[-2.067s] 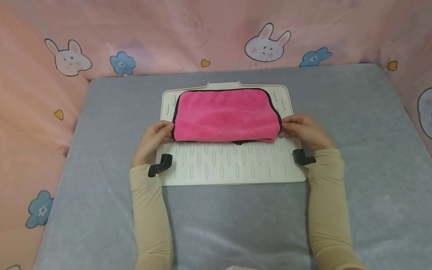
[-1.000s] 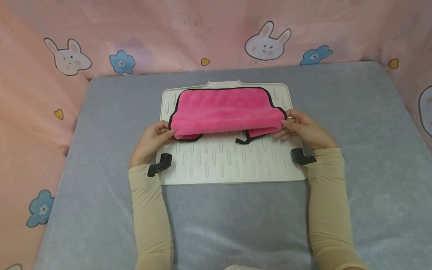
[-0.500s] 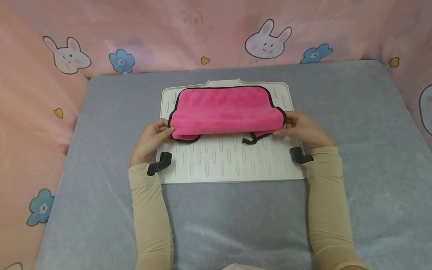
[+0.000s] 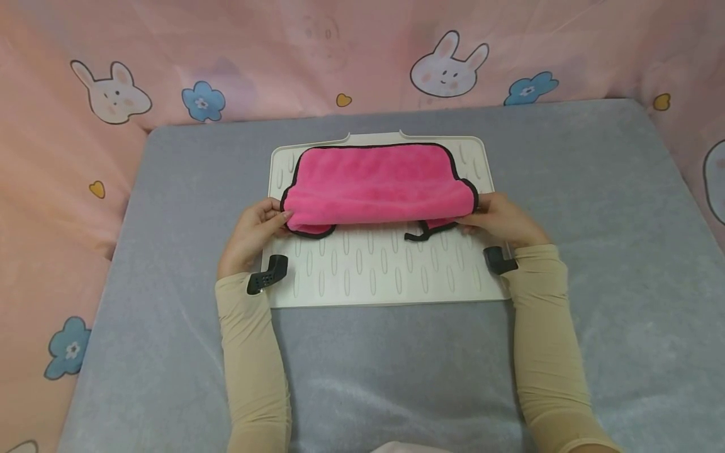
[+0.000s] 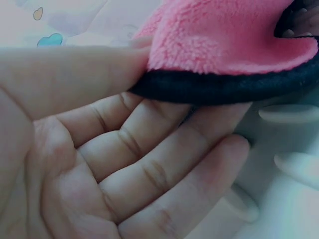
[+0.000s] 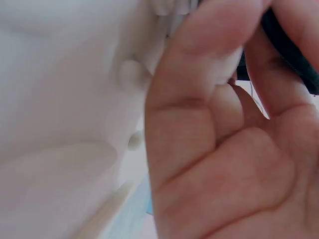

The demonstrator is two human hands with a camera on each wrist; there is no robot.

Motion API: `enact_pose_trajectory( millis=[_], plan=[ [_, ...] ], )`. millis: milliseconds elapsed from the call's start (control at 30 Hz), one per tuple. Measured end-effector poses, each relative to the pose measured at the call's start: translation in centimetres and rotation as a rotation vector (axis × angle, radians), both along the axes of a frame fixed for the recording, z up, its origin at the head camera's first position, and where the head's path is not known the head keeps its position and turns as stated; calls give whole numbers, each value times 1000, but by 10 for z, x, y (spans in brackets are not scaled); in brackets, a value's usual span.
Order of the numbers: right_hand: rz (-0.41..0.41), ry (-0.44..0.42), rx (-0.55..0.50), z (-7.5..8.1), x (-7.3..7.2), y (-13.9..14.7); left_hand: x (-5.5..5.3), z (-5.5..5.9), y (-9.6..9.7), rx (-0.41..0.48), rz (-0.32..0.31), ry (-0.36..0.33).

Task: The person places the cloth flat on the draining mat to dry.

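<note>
A folded pink plush towel (image 4: 374, 173) with black edging lies on a white ridged board (image 4: 385, 277). Its near part is raised and curls under. Below it, a black hanging loop (image 4: 416, 237) and a bit of the lower layer show near the right end. At the towel's left near corner, my left hand (image 4: 249, 236) pinches the black edge between thumb and fingers; the left wrist view shows the other fingers stretched out beneath. My right hand (image 4: 506, 220) holds the right near corner, and in the right wrist view black edging (image 6: 289, 55) passes between its fingers.
The board lies on a grey cloth-covered table (image 4: 396, 365), with grey surface on both sides and in front. A pink curtain (image 4: 272, 56) printed with rabbits and flowers hangs behind and to the left. Black wrist mounts (image 4: 269, 274) extend over the board.
The towel's near edge, flat two seconds ago, has been lifted and curled, uncovering the black loop and lower layer. Lately the right hand has shifted slightly left; the left hand has hardly moved.
</note>
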State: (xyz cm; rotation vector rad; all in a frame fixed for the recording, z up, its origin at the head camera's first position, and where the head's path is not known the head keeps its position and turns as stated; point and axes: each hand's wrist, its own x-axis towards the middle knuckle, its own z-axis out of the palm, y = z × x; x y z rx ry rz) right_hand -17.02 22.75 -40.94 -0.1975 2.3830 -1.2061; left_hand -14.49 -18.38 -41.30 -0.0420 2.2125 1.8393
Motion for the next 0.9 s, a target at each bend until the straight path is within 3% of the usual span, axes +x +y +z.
enact_pose_trajectory(
  millis=[267, 500, 633, 900],
  plan=[
    [-24, -6, -180, 1, 2, 6, 0, 0, 0, 11, 23, 11],
    [-82, -54, -492, 1, 3, 4, -1, 1, 0, -18, 66, 36],
    [-91, -73, -547, 1, 3, 2, 0, 2, 0, -15, 70, 43],
    [16, -166, -637, 4, 3, 4, 0, 4, 0, -3, 68, 52]
  ],
)
